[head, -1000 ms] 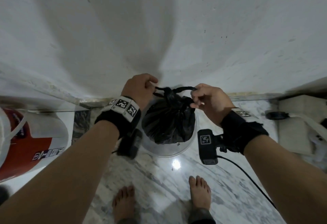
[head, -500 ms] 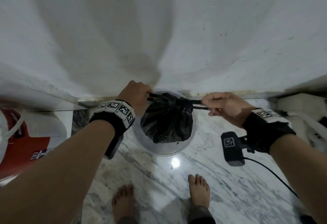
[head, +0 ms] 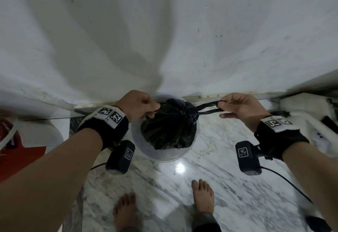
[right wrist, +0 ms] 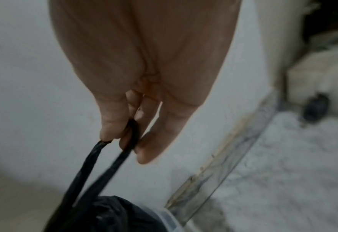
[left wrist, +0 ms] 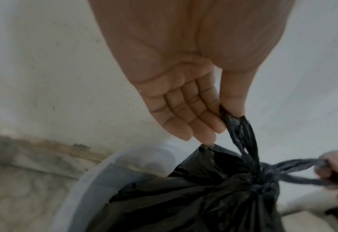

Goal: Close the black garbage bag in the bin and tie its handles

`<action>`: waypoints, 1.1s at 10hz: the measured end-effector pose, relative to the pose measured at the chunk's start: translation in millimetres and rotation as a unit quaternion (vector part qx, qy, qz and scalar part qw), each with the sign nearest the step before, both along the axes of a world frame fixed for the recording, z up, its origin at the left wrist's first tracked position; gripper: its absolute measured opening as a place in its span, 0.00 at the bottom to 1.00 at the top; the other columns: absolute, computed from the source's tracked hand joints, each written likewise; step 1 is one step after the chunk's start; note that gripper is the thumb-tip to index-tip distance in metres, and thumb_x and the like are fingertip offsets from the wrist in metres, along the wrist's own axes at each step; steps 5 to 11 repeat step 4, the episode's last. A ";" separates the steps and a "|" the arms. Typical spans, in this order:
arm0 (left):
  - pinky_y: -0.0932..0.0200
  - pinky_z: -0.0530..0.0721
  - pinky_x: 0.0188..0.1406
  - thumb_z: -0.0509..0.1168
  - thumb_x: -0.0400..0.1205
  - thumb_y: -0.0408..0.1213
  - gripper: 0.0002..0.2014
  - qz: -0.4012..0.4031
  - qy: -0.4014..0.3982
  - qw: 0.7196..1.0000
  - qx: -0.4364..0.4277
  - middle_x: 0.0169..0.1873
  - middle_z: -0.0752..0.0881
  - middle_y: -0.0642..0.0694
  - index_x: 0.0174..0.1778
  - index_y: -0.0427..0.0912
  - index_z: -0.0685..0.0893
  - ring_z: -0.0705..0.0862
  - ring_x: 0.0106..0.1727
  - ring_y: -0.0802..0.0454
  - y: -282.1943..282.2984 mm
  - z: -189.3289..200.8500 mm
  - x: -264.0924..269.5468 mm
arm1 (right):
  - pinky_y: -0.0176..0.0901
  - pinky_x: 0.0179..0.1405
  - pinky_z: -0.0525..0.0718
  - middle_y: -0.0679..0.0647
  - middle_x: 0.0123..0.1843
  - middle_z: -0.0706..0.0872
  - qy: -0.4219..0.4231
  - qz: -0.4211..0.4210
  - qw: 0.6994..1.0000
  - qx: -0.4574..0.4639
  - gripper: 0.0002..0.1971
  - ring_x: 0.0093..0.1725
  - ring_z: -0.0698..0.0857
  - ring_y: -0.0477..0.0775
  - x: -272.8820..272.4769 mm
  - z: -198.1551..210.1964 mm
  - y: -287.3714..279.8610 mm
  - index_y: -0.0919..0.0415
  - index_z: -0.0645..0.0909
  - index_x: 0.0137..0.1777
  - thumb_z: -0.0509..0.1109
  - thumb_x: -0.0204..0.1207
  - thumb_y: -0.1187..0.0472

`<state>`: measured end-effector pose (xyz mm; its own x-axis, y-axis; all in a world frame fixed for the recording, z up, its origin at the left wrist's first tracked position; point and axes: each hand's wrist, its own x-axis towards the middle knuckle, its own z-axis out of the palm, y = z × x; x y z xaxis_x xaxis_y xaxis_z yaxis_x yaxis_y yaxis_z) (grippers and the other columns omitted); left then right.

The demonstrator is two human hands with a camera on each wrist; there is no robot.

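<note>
**Knot being drawn tight over the bin**

While both hands pull outward, the tying looks close to done, though that is a judgement from how the plastic lies. Nearest the camera, bare feet (head: pixel 202 197) stand on the marble floor (head: pixel 228 186), and a wrist camera (head: pixel 121 155) hangs under each forearm. Just beyond, the black garbage bag (head: pixel 168 131) sits inside the pale round bin (head: pixel 161 156), its mouth gathered shut to a bunched neck where the handles cross at a knot (head: pixel 190 113).

At the left, the left hand (head: pixel 139 107) pinches the left handle (left wrist: pixel 240 136) between thumb and forefinger, the other fingers lying fairly straight beside it. At the right, the right hand (head: pixel 239 108) has its fingers curled around the looped right handle (head: pixel 208 108), which stretches taut from the knot; the little finger stands away from the loop. The two hands are well apart, with the bag between them.

Farther off, the bin stands against the white wall (head: pixel 201 39), along the grimy skirting.

Closing appears finished. What remains, as far as can be told, is seating this knot firmly; whether a second throw is needed cannot be told.
</note>
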<state>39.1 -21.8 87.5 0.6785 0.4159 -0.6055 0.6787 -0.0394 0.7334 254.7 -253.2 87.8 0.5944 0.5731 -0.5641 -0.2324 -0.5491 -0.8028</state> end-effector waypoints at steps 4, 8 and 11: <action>0.56 0.78 0.44 0.67 0.74 0.47 0.11 -0.070 0.054 0.961 0.261 0.40 0.87 0.48 0.49 0.48 0.85 0.84 0.44 0.45 11.5 -3.3 -17.4 | 0.48 0.40 0.89 0.63 0.38 0.86 -0.134 0.145 0.975 -0.106 0.12 0.31 0.86 0.53 7.7 9.1 7.2 0.70 0.84 0.53 0.76 0.69 0.70; 0.56 0.78 0.44 0.67 0.74 0.47 0.11 -0.070 0.054 0.961 0.261 0.40 0.87 0.48 0.49 0.48 0.85 0.84 0.44 0.45 11.5 -3.3 -17.4 | 0.48 0.40 0.89 0.63 0.38 0.86 -0.134 0.145 0.975 -0.106 0.12 0.31 0.86 0.53 7.7 9.1 7.2 0.70 0.84 0.53 0.76 0.69 0.70; 0.56 0.78 0.44 0.67 0.74 0.47 0.11 -0.070 0.054 0.961 0.261 0.40 0.87 0.48 0.49 0.48 0.85 0.84 0.44 0.45 11.5 -3.3 -17.4 | 0.48 0.40 0.89 0.63 0.38 0.86 -0.134 0.145 0.975 -0.106 0.12 0.31 0.86 0.53 7.7 9.1 7.2 0.70 0.84 0.53 0.76 0.69 0.70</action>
